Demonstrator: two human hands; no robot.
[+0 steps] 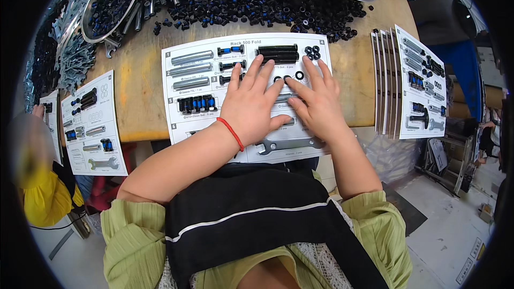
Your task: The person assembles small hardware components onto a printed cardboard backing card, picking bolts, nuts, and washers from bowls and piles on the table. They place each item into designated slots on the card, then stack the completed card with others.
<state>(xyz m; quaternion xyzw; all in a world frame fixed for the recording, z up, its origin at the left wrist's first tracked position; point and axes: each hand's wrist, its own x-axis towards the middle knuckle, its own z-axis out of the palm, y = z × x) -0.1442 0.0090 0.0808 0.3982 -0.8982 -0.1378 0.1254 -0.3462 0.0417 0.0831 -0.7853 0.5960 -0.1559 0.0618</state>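
Observation:
A white printed card lies in front of me at the table's near edge, with hardware set out over it. My left hand rests across its middle, fingers spread, their tips by the long black bolts. My right hand is also spread, its fingertips near the black nuts and black washers. Silver sleeves and short black bolts with blue bands sit left of my hands. Below them is a grey wrench. My hands hide part of the card.
Loose black nuts and bolts are heaped behind the card. Metal bowls stand at the back, beside piled wrenches. Another filled card is at left; several stacked cards are at right. Another person's yellow sleeve shows far left.

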